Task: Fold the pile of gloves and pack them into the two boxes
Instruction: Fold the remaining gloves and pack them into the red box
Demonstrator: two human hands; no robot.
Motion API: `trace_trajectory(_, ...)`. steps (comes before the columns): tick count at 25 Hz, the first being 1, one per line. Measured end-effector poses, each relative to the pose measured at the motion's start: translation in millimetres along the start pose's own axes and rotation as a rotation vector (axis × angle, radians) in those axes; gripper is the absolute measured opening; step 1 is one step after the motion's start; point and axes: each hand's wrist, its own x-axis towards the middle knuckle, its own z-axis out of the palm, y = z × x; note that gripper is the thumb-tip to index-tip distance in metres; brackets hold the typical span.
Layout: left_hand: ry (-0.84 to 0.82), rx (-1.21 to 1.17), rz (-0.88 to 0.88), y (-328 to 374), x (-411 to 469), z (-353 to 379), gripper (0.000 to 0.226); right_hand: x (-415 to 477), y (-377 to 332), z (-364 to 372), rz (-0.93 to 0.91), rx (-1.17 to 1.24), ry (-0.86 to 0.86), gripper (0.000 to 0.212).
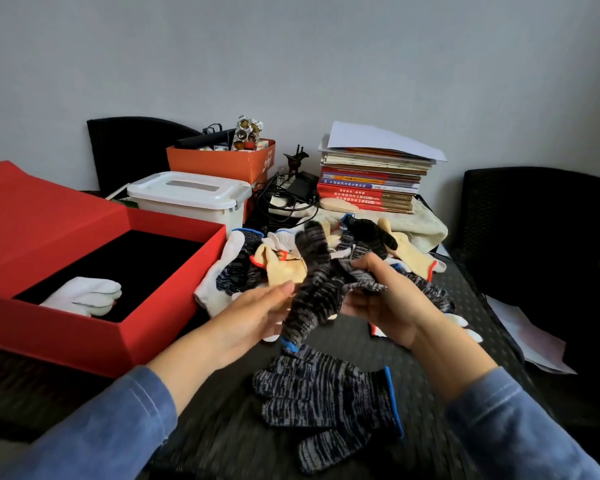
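Softly mottled grey knit glove (312,292)

The left sleeve (111,427) and right sleeve (523,427) are blue denim-like cloth with pale stitching; left hand (257,315) and right hand (390,303) are bare.

Red box (84,327) with black lining, white glove (84,294) inside it, pale yellow gloves (284,268) with orange-red cuffs just right of the red box, charcoal marled glove (312,296) with blue cuff farther right, navy-and-grey marled glove (326,400) with blue cuff right of and nearer than the red box, orange box (222,162) behind the red box, dark woven tabletop (222,427)
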Motion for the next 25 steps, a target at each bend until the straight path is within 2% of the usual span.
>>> trace_trajectory(2, -0.047, -0.027, -0.095, -5, -3, 1, 0.042, 0, 11, -8, 0.085, 0.001, -0.038, 0.015)
trace_trajectory(4, 0.005, -0.076, -0.127, -8, -3, 3, 0.033, 3, 21, -17, 0.157, 0.065, -0.034, 0.025)
trace_trajectory(6, 0.077, -0.053, -0.096, -6, -2, 7, 0.024, 4, 31, -25, 0.220, 0.261, -0.007, 0.044)
trace_trajectory(9, 0.195, -0.043, -0.011, -3, 2, 11, 0.027, 4, 46, -33, 0.263, 0.482, -0.049, 0.070)
trace_trajectory(11, 0.245, -0.044, 0.051, 2, 2, 16, 0.027, -1, 52, -32, 0.234, 0.436, -0.097, 0.065)
trace_trajectory(13, 0.279, 0.020, 0.095, 2, 0, 21, 0.032, -7, 55, -25, 0.147, 0.225, -0.084, 0.057)
trace_trajectory(14, 0.288, 0.038, 0.107, 1, -2, 24, 0.035, -11, 59, -25, 0.048, 0.027, -0.044, 0.060)
trace_trajectory(16, 0.310, 0.025, 0.123, -2, -4, 28, 0.040, -20, 65, -29, -0.287, -0.498, 0.016, 0.080)
trace_trajectory(17, 0.320, 0.003, 0.127, -3, -4, 30, 0.041, -25, 66, -30, -0.484, -0.718, -0.025, 0.085)
trace_trajectory(19, 0.328, -0.042, 0.134, -3, -5, 34, 0.044, -29, 71, -29, -0.747, -1.101, -0.135, 0.089)
trace_trajectory(21, 0.309, -0.069, 0.144, -3, -4, 37, 0.042, -24, 78, -28, -0.943, -1.506, -0.041, 0.082)
trace_trajectory(23, 0.269, -0.079, 0.140, -4, -5, 40, 0.039, -19, 79, -23, -1.067, -1.686, 0.135, 0.065)
trace_trajectory(25, 0.237, -0.088, 0.098, -3, -7, 40, 0.038, -17, 73, -18, -1.079, -1.639, 0.260, 0.043)
